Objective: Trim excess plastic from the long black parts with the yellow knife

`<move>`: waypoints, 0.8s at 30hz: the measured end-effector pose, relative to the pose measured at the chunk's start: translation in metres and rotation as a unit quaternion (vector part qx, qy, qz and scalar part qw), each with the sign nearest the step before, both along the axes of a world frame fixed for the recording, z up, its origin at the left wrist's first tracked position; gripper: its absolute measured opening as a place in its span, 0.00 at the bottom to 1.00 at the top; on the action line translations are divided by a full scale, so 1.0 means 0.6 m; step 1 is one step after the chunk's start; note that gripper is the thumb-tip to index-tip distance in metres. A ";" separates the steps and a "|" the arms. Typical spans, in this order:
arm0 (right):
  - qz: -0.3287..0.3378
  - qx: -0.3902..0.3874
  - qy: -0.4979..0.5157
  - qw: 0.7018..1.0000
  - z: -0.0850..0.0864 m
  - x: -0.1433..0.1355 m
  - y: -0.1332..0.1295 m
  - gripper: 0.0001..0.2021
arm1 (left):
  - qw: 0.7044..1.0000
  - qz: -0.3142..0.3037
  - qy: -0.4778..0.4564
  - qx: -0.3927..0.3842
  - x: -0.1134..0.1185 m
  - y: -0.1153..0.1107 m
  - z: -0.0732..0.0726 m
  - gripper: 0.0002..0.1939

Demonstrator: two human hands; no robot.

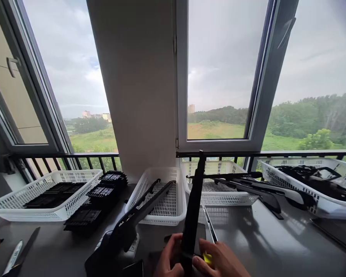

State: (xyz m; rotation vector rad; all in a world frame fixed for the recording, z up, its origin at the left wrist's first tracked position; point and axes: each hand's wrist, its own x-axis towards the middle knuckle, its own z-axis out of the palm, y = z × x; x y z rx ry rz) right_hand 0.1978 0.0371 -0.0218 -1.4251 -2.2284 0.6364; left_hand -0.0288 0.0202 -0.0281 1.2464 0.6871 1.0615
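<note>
Head view. The left hand (168, 256) and right hand (219, 261) both close their grip on the lower end of a long black bar (193, 207), held nearly upright at the near edge of the bench (276, 246); a small yellow piece (207, 258) shows under the right fingers. A black moulded arm (132, 223) lies just left, leaning on the middle white basket (164, 200). Open bench surface lies to the right, short of the right-hand basket (311, 184).

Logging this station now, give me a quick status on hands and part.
Left hand and right hand both grip the long black plastic strip, held upright. Small yellow piece at the right fingers. White baskets close behind.
</note>
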 end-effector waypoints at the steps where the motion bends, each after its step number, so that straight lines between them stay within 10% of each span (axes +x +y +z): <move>1: 0.001 -0.019 -0.007 1.000 0.013 -0.003 -0.006 0.34 | 1.000 0.001 -0.005 -0.004 0.000 -0.004 0.004 0.32; 12: -0.054 0.002 0.015 0.998 0.029 0.042 0.011 0.37 | 0.996 -0.060 -0.004 -0.063 0.006 -0.021 0.032 0.45; 24: -0.051 0.051 0.016 0.997 0.092 0.081 0.048 0.35 | 0.996 -0.073 0.001 -0.053 0.020 -0.028 0.036 0.30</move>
